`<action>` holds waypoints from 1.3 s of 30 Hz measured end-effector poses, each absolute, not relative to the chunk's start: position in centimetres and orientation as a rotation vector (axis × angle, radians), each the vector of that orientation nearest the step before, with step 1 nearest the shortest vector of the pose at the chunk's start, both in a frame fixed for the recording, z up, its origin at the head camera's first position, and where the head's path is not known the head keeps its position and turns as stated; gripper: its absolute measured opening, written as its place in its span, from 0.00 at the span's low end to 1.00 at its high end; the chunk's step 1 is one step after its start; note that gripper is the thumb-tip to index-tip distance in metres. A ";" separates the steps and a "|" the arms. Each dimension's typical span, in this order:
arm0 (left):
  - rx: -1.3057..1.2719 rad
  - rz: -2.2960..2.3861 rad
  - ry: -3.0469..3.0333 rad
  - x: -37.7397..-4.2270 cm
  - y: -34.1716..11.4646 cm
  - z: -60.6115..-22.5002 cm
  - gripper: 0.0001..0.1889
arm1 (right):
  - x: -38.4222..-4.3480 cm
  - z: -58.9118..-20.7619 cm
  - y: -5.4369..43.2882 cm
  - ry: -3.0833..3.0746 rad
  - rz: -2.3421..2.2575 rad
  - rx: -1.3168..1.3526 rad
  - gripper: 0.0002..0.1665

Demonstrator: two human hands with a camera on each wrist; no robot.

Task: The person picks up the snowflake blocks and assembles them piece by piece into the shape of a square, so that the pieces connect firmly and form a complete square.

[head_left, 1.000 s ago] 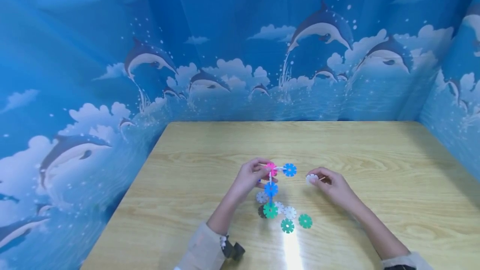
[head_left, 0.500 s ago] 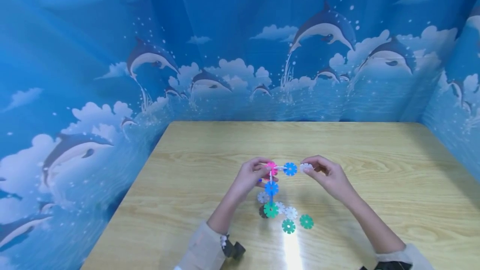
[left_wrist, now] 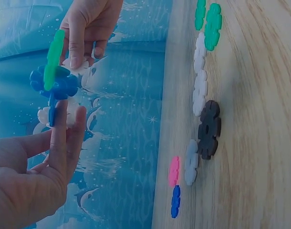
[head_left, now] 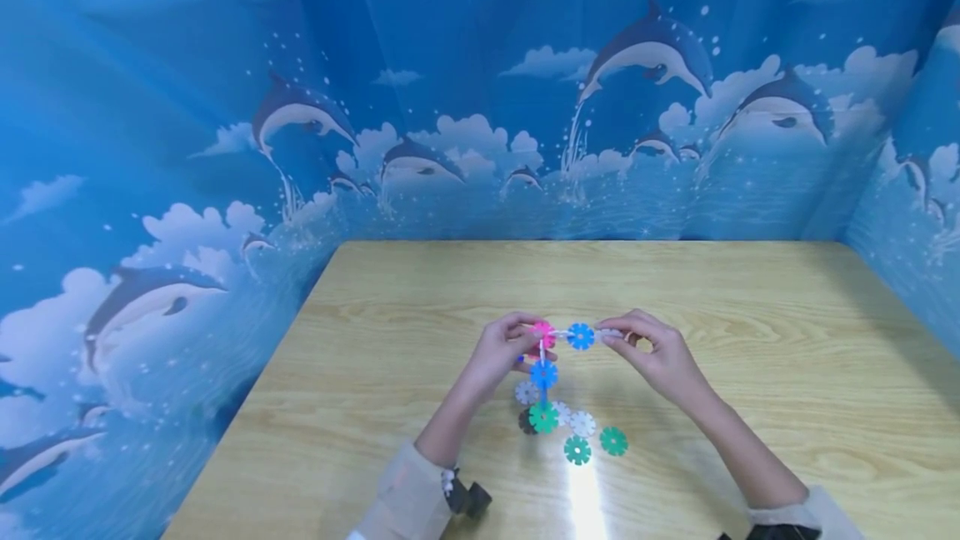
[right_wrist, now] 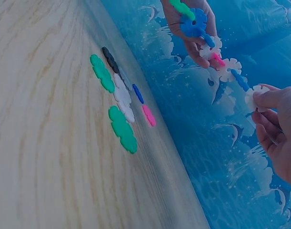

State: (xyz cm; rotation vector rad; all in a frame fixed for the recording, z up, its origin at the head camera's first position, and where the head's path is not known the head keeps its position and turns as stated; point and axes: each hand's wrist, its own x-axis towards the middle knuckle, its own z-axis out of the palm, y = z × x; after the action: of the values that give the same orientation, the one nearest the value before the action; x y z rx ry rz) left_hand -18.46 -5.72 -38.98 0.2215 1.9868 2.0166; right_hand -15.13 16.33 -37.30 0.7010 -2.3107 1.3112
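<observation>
A chain of notched plastic discs hangs bent at a corner in the head view. At that corner my left hand [head_left: 504, 357] pinches the pink disc [head_left: 544, 334]. Below it run a blue disc [head_left: 543, 374] and a green disc [head_left: 543, 417]; to the right a white link leads to another blue disc [head_left: 581, 336]. My right hand [head_left: 660, 357] pinches a white disc [right_wrist: 256, 98] between thumb and fingers, its edge right at that blue disc. The right wrist view shows the chain [right_wrist: 230, 70] stretching between both hands, above the table.
Loose discs lie on the wooden table [head_left: 750, 290] beneath the chain: two green ones [head_left: 613, 441], white ones [head_left: 582, 423], a black one [left_wrist: 209, 130], a grey one [left_wrist: 191, 162], a pink one [left_wrist: 174, 171] and a blue one [left_wrist: 175, 201]. A dolphin-print curtain [head_left: 480, 90] surrounds the table.
My right hand has moved left and up, bringing its white disc from apart to the edge of the chain's end blue disc. The left hand has kept its grip almost in place.
</observation>
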 end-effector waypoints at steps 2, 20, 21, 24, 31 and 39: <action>0.220 2.019 1.987 -18.5 -5.7 -39.0 0.16 | -15.0 -36.9 16.2 -2.292 1.271 0.730 0.10; 0.230 1.991 1.985 -18.4 -5.7 -38.8 0.15 | -15.3 -37.4 15.6 -2.106 1.179 0.802 0.16; 0.225 1.986 1.987 -18.4 -5.7 -38.8 0.15 | -15.3 -37.5 15.7 -2.081 1.180 0.833 0.16; 0.217 1.977 1.985 -18.4 -5.9 -38.8 0.13 | -15.5 -37.9 15.6 -2.011 1.201 0.888 0.18; 0.234 2.020 1.921 -18.3 -6.0 -38.9 0.12 | -15.7 -38.3 15.5 -1.849 1.268 0.959 0.08; 0.225 2.017 1.918 -18.4 -5.8 -38.9 0.10 | -15.8 -38.8 15.3 -1.825 1.282 0.971 0.10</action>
State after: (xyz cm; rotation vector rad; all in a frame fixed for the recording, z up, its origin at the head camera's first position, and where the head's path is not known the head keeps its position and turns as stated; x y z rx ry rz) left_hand -18.43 -5.80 -38.88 0.2248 1.9179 2.0172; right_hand -15.78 15.32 -38.79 0.9714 -1.8246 1.2817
